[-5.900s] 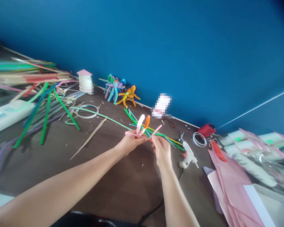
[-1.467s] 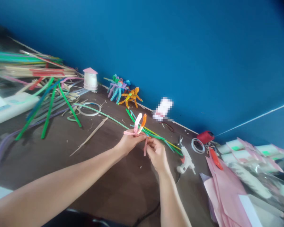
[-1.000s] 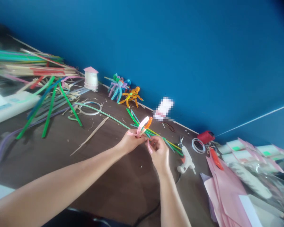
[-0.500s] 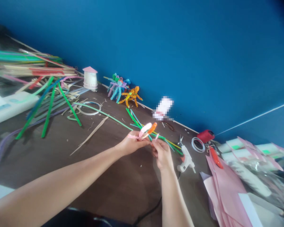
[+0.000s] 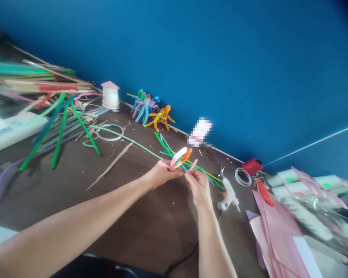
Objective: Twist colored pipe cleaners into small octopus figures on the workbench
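My left hand (image 5: 162,174) pinches a bundle of pipe cleaners (image 5: 178,159), a fuzzy pink loop and an orange one, both leaning to the right. My right hand (image 5: 199,186) sits just beside it, its fingertips on a thin pink pipe cleaner end (image 5: 192,166) that sticks out from the bundle. The twisted base of the bundle is partly hidden by my fingers. Behind my hands, loose green and yellow strips (image 5: 191,166) lie on the dark wooden table (image 5: 150,208).
To the right stand a white hot glue gun (image 5: 229,195), scissors (image 5: 222,172), a red spool (image 5: 252,166) and pink paper sheets (image 5: 275,235). Pipe cleaner figures (image 5: 158,117) stand by the blue wall (image 5: 220,58). Long coloured strips (image 5: 37,87) are heaped at the left.
The pink end, which hung downward, now points up toward my right fingertips. The pink and orange loops have tilted from upright to leaning right.
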Demonstrator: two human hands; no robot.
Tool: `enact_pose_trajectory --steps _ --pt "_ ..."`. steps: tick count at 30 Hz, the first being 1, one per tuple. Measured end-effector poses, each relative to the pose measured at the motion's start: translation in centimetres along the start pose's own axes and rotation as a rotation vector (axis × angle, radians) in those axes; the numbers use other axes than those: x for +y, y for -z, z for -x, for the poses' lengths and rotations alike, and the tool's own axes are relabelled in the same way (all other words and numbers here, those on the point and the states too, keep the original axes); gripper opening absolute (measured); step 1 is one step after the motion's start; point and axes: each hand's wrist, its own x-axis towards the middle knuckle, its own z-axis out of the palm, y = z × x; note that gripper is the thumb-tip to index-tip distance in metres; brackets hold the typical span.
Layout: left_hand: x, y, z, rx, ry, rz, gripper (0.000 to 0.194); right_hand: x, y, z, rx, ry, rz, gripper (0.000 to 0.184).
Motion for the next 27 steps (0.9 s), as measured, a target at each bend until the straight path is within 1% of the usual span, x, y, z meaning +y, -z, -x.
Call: enact_pose_trajectory --steps 3,6,8,9,11,14,15,17,20,24,27 --pt "-0.1 0.0 0.1 -0.025 -0.041 -0.025 0.012 -0.1 -0.1 0.1 -0.012 -0.016 -0.001 0.019" --pt "-0.2 0.0 0.2 -0.066 -0.08 -0.059 0.012 -0.1 -0.2 0.0 -0.022 -0.083 -0.043 0.022" --pt "-0.2 0.0 0.2 -0.052 -0.072 -0.063 0.012 -0.2 -0.3 0.0 -0.015 -0.106 -0.032 0.023" --pt "-0.2 0.0 0.1 -0.036 -0.052 -0.039 0.011 -0.2 -0.4 0.1 -0.001 -0.088 0.0 0.022" --pt "-0.2 0.1 -0.1 -0.001 0.007 0.048 0.012 -0.5 -0.5 0.2 0.052 0.014 0.105 0.019" --pt "-0.4 0.4 -0.4 0.026 0.091 0.205 0.011 -0.9 -0.6 0.5 0.171 0.264 0.245 0.014" --pt "-0.4 0.5 -0.4 0.029 0.114 0.245 0.012 -1.0 -0.6 0.6 0.192 0.34 0.277 0.013" --pt "-0.4 0.6 -0.5 0.025 0.15 0.296 0.012 -1.2 -0.6 0.7 0.172 0.447 0.339 0.014" --pt "-0.3 0.5 -0.3 -0.02 0.19 0.327 0.014 -1.1 -0.6 0.6 0.088 0.499 0.406 0.02" --pt "-0.1 0.5 -0.1 -0.11 0.249 0.397 0.014 -0.8 -0.4 0.4 0.075 0.503 0.395 0.019" --pt "0.1 0.6 0.0 -0.156 0.259 0.384 0.014 -0.8 -0.3 0.2 0.057 0.479 0.353 0.016"
